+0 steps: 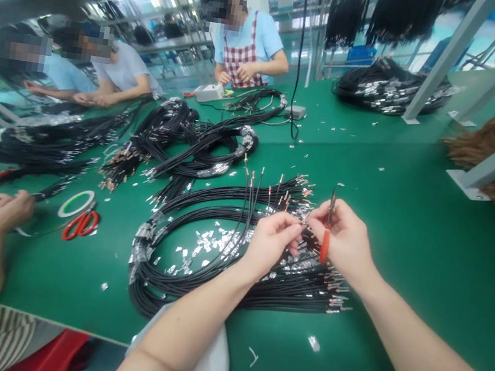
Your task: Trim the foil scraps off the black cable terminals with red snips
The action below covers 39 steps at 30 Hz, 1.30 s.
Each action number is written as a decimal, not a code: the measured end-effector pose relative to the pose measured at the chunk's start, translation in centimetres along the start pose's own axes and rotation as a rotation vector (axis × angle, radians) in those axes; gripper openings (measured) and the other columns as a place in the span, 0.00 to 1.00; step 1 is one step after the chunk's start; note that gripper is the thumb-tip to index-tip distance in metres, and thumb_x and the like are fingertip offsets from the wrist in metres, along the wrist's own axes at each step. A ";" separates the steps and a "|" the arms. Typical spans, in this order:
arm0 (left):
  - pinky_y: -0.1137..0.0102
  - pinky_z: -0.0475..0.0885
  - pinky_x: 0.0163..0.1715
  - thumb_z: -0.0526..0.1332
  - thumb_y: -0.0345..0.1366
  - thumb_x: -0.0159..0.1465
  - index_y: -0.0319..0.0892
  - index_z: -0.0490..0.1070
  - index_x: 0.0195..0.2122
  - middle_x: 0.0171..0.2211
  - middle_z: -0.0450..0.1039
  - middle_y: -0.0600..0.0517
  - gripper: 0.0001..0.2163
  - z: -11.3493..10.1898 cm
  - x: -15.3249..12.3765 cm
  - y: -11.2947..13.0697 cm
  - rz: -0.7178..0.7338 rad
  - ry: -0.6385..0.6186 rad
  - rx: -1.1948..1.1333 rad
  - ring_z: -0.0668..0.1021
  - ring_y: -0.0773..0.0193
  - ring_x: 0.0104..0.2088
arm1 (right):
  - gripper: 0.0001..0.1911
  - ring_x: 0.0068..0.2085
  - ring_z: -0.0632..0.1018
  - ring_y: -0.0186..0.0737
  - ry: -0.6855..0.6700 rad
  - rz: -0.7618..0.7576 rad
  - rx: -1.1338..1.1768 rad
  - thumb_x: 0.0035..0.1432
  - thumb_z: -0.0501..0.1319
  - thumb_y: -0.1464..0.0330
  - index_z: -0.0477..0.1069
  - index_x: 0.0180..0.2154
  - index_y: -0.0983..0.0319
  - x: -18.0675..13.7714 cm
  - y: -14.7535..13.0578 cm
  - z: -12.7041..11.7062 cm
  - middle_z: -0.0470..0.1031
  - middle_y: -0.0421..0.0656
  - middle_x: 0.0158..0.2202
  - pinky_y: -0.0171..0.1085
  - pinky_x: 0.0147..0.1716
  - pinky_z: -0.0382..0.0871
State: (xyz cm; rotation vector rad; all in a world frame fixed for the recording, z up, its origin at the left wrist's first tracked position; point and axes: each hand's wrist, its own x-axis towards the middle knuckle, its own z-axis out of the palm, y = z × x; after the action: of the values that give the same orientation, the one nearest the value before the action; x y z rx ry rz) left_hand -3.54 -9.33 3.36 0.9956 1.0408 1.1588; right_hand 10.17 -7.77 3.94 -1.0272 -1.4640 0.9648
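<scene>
A smooth green table (393, 331) fills the foreground of a bright workroom. Left of my looped bundle of thin black cables (258, 299), a co-worker's hands (6, 211) show, arms cut off at my view's edge. Red-handled scissors (81, 226) lie nearer the bundle. Over its right end, my left hand (273, 239) and right hand (345, 240) have fingertips close together; whether the left pinches anything, I cannot tell. The right clasps orange-handled metal snips (324, 246). Grey metal posts (451, 61) stand beyond the bundle, rightward.
</scene>
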 end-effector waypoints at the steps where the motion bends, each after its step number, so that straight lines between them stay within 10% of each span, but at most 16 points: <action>1: 0.76 0.66 0.16 0.65 0.37 0.52 0.37 0.69 0.25 0.19 0.66 0.56 0.09 0.0 0.1 0.0 -0.041 -0.028 -0.056 0.68 0.73 0.17 | 0.06 0.29 0.72 0.34 0.016 -0.003 -0.009 0.50 0.60 0.74 0.63 0.29 0.60 0.1 0.1 0.0 0.69 0.37 0.28 0.36 0.32 0.66; 10: 0.79 0.60 0.12 0.67 0.36 0.50 0.36 0.70 0.26 0.17 0.63 0.57 0.09 -0.3 0.0 1.1 -0.082 -0.082 -0.281 0.64 0.75 0.17 | 0.07 0.26 0.69 0.32 0.075 0.000 -0.145 0.49 0.59 0.76 0.62 0.28 0.60 0.6 1.3 -0.5 0.67 0.36 0.26 0.34 0.29 0.62; 16: 0.78 0.64 0.13 0.67 0.37 0.49 0.37 0.69 0.25 0.18 0.66 0.56 0.10 -0.3 0.0 1.2 -0.049 -0.026 -0.209 0.66 0.75 0.16 | 0.07 0.27 0.70 0.33 -0.120 0.055 -0.038 0.47 0.62 0.73 0.63 0.27 0.61 0.2 1.0 -0.2 0.68 0.37 0.25 0.35 0.28 0.63; 25: 0.77 0.65 0.15 0.66 0.37 0.51 0.37 0.69 0.25 0.19 0.67 0.56 0.09 0.1 -0.1 0.3 0.038 -0.001 -0.090 0.68 0.74 0.17 | 0.11 0.33 0.75 0.35 -0.031 0.082 0.331 0.47 0.65 0.70 0.62 0.29 0.60 0.0 -0.3 0.7 0.72 0.38 0.30 0.38 0.35 0.70; 33: 0.80 0.53 0.10 0.67 0.36 0.49 0.35 0.67 0.24 0.17 0.62 0.57 0.11 -0.5 0.1 1.4 -0.375 -0.301 -0.355 0.62 0.77 0.14 | 0.12 0.27 0.72 0.31 -0.023 -0.040 0.257 0.45 0.67 0.73 0.63 0.26 0.59 0.0 -0.1 0.3 0.70 0.35 0.25 0.34 0.30 0.68; 39: 0.80 0.48 0.11 0.67 0.35 0.50 0.35 0.68 0.26 0.17 0.60 0.57 0.10 -0.7 0.1 1.3 -0.390 -0.319 -0.384 0.60 0.77 0.15 | 0.12 0.27 0.75 0.32 -0.157 0.018 0.409 0.46 0.68 0.71 0.64 0.29 0.59 0.3 0.2 -0.2 0.74 0.36 0.27 0.36 0.32 0.70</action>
State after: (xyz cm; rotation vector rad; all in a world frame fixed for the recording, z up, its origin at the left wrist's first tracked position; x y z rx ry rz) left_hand -4.51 -8.97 4.46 0.6114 0.6825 0.8036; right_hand 10.37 -7.42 3.84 -0.6778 -1.3091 1.3169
